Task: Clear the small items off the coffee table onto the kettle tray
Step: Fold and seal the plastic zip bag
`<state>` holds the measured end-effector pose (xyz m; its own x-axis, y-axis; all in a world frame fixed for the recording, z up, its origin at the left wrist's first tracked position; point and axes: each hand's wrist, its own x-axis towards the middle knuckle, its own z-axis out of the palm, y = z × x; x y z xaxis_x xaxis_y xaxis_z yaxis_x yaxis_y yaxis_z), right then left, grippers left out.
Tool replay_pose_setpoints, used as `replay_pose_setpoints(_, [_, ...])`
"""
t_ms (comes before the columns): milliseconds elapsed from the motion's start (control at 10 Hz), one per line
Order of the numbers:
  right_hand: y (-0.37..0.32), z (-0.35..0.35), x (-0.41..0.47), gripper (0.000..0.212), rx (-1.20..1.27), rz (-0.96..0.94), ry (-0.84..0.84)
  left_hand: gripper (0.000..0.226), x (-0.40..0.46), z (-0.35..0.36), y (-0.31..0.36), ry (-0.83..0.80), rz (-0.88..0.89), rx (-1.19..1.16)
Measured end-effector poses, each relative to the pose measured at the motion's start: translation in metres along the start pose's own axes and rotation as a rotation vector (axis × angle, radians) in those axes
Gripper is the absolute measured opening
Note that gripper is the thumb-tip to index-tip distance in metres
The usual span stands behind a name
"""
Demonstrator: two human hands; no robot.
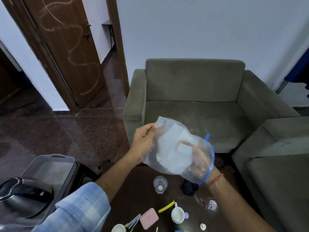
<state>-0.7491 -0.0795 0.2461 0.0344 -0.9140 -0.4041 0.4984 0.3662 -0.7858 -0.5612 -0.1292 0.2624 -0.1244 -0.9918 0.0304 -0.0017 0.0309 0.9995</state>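
I hold a clear zip bag [168,146] with a blue seal above the dark coffee table [143,196]. My left hand [143,141] pinches the bag's far end. My right hand [199,163] is inside the bag's open mouth, fingers on a small white packet [185,148]; white paper also lies in the bag. Below on the table lie a glass [160,184], a black lid [189,188], a pink case [149,218], a yellow clip [166,206], white cups [178,215] and small bits. The grey tray [50,168] with the kettle [23,198] stands at the left.
A green armchair [194,101] stands just behind the table and a second sofa [274,164] lies at the right. A second clear glass [211,204] stands under my right forearm. A brown door [66,47] stands ajar at the back left, over dark polished floor.
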Motion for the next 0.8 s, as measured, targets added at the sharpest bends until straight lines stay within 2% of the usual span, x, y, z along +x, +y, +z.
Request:
replay_pose_setpoints(100, [-0.005, -0.009, -0.015, 0.015, 0.138, -0.032, -0.054, 0.025, -0.003, -0.003, -0.002, 0.032, -0.004, -0.029])
replay_pose_setpoints(200, [-0.01, -0.025, -0.018, 0.024, 0.181, -0.111, -0.017, 0.024, -0.006, -0.01, -0.006, 0.087, -0.008, -0.029])
replay_pose_setpoints(300, [-0.016, -0.045, -0.017, 0.05, 0.167, -0.126, 0.079, 0.022, -0.01, -0.02, -0.008, 0.12, -0.02, -0.046])
replay_pose_setpoints(500, [-0.026, -0.084, -0.026, 0.058, 0.191, -0.092, 0.148, 0.021, -0.019, -0.035, -0.018, 0.208, -0.049, -0.043])
replay_pose_setpoints(600, [-0.029, -0.099, -0.034, 0.053, 0.249, -0.096, 0.093, 0.021, -0.024, -0.041, -0.027, 0.249, -0.075, -0.057])
replay_pose_setpoints(700, [-0.032, -0.111, -0.038, 0.033, 0.301, -0.1, -0.006, 0.022, -0.03, -0.04, -0.031, 0.255, -0.09, -0.069])
replay_pose_setpoints(800, [-0.035, -0.117, -0.038, 0.038, 0.37, -0.175, -0.109, 0.022, -0.032, -0.037, -0.033, 0.257, -0.101, -0.077])
